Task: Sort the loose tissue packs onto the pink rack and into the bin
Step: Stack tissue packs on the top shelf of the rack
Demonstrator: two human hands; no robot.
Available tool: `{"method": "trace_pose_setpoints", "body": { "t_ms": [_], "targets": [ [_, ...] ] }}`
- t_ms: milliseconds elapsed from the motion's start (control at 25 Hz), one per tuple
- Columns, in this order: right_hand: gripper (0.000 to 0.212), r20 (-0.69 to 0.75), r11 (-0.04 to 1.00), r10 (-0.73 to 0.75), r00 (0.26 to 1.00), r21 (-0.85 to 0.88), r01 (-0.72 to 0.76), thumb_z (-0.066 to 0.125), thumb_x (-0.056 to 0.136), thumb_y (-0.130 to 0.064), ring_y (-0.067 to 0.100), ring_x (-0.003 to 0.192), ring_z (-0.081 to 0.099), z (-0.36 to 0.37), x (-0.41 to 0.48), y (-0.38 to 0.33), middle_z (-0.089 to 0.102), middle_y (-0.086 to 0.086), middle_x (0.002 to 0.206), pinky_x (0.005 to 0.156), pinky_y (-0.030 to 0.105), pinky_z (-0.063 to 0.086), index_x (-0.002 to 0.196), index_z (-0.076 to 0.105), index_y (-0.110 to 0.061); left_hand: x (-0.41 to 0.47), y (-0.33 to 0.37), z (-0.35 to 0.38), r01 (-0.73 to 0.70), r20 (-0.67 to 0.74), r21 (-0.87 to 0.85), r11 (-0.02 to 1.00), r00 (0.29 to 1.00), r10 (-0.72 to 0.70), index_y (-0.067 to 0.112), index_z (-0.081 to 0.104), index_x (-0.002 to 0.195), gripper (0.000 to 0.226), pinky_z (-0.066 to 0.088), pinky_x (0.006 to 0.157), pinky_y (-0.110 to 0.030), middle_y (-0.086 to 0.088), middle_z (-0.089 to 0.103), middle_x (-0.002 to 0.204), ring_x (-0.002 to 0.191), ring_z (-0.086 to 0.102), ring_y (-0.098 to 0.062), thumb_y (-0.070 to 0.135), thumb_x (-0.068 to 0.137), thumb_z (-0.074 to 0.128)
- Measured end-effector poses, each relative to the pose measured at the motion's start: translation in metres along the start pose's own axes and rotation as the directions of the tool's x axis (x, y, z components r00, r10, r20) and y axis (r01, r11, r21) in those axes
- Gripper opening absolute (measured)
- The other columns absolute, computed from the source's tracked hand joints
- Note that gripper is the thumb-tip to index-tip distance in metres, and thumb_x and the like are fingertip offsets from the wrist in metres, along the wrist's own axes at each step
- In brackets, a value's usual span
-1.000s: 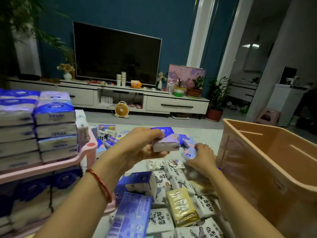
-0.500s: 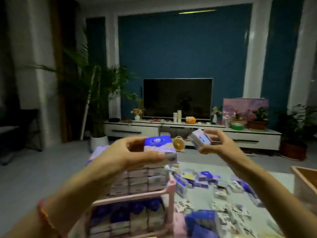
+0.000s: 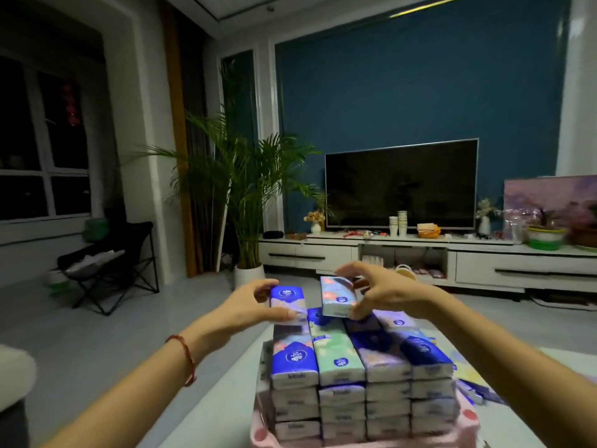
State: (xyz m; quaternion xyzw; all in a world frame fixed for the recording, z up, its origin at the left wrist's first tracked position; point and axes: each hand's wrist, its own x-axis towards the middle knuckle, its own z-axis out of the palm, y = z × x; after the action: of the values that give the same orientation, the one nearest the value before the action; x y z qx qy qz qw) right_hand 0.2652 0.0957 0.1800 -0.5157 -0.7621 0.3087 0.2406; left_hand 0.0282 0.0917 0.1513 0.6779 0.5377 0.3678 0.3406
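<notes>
Holding a blue tissue pack (image 3: 288, 303) in the left hand (image 3: 247, 307), with thumb and fingers curled round its sides, right over the far left corner of the stack of tissue packs (image 3: 342, 363). Holding a pale flowery tissue pack (image 3: 337, 297) in the right hand (image 3: 386, 292), pinched between the thumb and fingers and tipped a little, just above the far end of the second row; touching the stack or not, hard to tell. Below both, on the pink rack (image 3: 470, 425), four rows of packs side by side and many layers high. No bin in view. Probably very light and soft inside, with smooth shiny wrap, so easy to squash and easy to let slip. Best to take by the two long sides with a gentle pinch, not by squeezing the puffy middle. Best to lay down flat and lined up with the row below, and to let go slowly. Worth watching for bumps, since could knock a tall, loose pile crooked or off the rack.
</notes>
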Motion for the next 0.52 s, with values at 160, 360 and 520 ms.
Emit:
{"method": "trace_pose_setpoints", "body": {
  "t_ms": [160, 360, 520],
  "targets": [
    [0.066, 0.126, 0.983, 0.040, 0.991, -0.180, -0.017, 0.069, 0.077, -0.002, 0.021, 0.125, 0.042, 0.008, 0.027, 0.005, 0.042, 0.002, 0.136, 0.096, 0.031, 0.046, 0.133, 0.042, -0.023, 0.014, -0.021, 0.011, 0.009, 0.088, -0.034, 0.999, 0.996, -0.006, 0.016, 0.040, 0.134, 0.082, 0.046, 0.072, -0.013, 0.000, 0.057, 0.120, 0.100, 0.057, -0.007, 0.034, 0.065, 0.080],
    [0.062, 0.145, 0.976, 0.052, 0.988, -0.216, -0.019, 0.070, 0.079, -0.008, 0.017, 0.120, 0.042, 0.014, 0.034, 0.004, 0.040, 0.000, 0.138, 0.083, 0.019, 0.047, 0.131, 0.044, -0.028, 0.020, -0.031, 0.014, 0.000, 0.041, -0.035, 0.999, 0.999, 0.001, 0.019, 0.041, 0.129, 0.064, 0.047, 0.060, -0.007, 0.008, 0.059, 0.105, 0.086, 0.060, -0.001, 0.024, 0.074, 0.074],
    [0.066, 0.123, 0.970, 0.016, 0.992, -0.244, 0.015, 0.072, 0.079, -0.022, 0.016, 0.129, 0.037, 0.016, 0.026, 0.001, 0.036, -0.003, 0.145, 0.096, 0.022, 0.035, 0.136, 0.040, -0.030, 0.011, -0.022, 0.012, 0.019, 0.046, -0.022, 1.000, 0.999, -0.017, 0.025, 0.035, 0.138, 0.089, 0.046, 0.073, -0.012, 0.002, 0.054, 0.127, 0.099, 0.058, -0.003, 0.041, 0.063, 0.080]
  ]
}}
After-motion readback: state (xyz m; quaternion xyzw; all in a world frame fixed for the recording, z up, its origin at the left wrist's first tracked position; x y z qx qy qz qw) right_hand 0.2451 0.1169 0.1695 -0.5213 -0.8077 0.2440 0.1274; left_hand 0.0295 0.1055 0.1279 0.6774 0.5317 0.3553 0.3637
